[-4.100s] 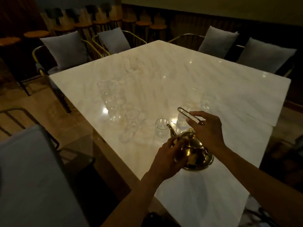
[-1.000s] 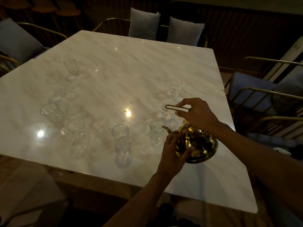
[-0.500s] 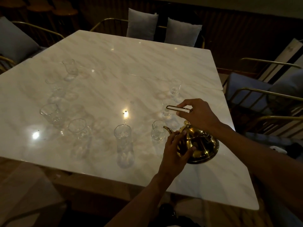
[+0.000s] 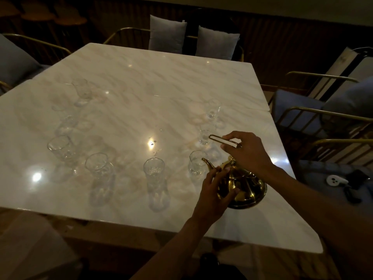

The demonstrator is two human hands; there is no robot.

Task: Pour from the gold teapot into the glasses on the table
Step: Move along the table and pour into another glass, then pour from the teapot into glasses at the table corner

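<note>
A gold teapot [image 4: 249, 188] sits low over the white marble table [image 4: 141, 81] at the near right, tilted with its spout toward a small clear glass [image 4: 196, 165]. My right hand [image 4: 247, 151] grips the thin wire handle above the lid. My left hand [image 4: 217, 190] presses flat against the pot's left side, fingers spread on the metal. Several more clear glasses stand in a curve: one [image 4: 154, 168] left of the spout, another [image 4: 96, 163], another [image 4: 59, 147], and more farther back. Whether liquid is flowing cannot be told.
Two glasses [image 4: 204, 137] [image 4: 213, 111] stand just beyond my right hand. Gold-framed chairs with grey cushions [image 4: 217, 44] ring the table, one close on the right [image 4: 323, 116]. Small dark and white items [image 4: 336, 180] lie on a seat at far right.
Since four seconds ago my view has swung round the table. Over the last second the teapot and both hands have hardly moved, staying beside the same small glass.
</note>
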